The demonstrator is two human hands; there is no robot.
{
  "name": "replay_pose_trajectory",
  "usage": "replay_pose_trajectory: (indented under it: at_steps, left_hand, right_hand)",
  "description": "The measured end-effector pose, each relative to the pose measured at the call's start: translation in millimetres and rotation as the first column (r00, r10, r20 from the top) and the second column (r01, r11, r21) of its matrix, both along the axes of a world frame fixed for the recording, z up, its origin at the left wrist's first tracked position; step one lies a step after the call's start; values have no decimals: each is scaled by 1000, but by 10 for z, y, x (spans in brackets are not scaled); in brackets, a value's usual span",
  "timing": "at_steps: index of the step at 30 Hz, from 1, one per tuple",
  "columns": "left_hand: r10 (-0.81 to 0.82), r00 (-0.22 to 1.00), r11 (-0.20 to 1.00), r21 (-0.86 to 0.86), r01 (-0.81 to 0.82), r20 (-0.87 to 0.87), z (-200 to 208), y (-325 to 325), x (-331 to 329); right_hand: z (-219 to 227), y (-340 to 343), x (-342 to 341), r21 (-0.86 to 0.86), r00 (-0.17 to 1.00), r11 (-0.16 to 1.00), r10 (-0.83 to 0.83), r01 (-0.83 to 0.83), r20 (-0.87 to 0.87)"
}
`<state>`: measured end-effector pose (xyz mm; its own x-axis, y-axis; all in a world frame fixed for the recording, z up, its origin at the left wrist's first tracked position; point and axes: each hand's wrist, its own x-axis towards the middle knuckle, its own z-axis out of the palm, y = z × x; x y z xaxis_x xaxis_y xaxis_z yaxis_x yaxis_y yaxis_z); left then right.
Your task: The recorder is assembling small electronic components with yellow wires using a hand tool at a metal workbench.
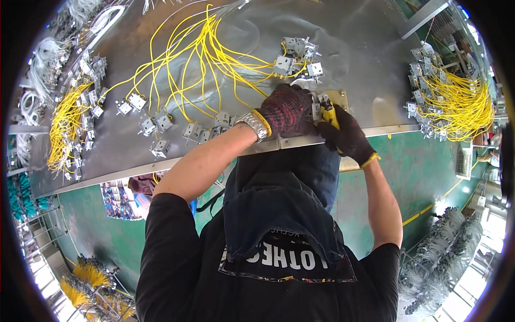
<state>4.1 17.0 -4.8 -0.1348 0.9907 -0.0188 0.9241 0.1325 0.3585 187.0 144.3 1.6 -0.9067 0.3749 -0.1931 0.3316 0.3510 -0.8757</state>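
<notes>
At the table's near edge, my left hand (287, 111), in a dark red and black glove, is closed on a small silver metal block (316, 105). My right hand (348, 137), in a dark glove with a yellow cuff, grips a yellow-handled tool (330, 116) against the block's right side. The glove hides the tool's tip. A brass-coloured plate (340, 98) lies just behind. Yellow wires (201, 51) fan out from the far side, several ending in similar blocks (196, 131) left of my left hand. More blocks (284, 65) lie beyond it.
Bundles of yellow wires with metal blocks stand at the left (70, 126) and the right (456, 102). A metal rim (225, 153) runs along the grey table (354, 48). A metal post (424, 20) rises at the far right. Racks of wires (437, 257) stand on the green floor.
</notes>
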Motion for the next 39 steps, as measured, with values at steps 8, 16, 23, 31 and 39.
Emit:
replay_pose_trajectory:
  at_steps: [8, 16, 23, 31, 39]
  left_hand:
    - [10, 995, 996, 88, -19, 100, 89, -97, 26]
    - [-55, 998, 996, 77, 51, 44, -19, -30, 7]
    - [-52, 998, 995, 86, 48, 38, 18, -42, 6]
    - [-37, 994, 995, 92, 27, 106, 38, -56, -4]
    - [-17, 992, 999, 50, 11, 128, 131, -8, -36]
  right_hand:
    - [681, 100, 351, -270, 987, 956, -84, 119, 139]
    - [833, -206, 234, 547, 1000, 837, -12, 10, 0]
    - [810, -282, 245, 577, 999, 816, -15, 33, -36]
    - [838, -328, 149, 605, 1000, 796, -16, 26, -21]
    - [644, -324, 131, 635, 993, 765, -53, 109, -108]
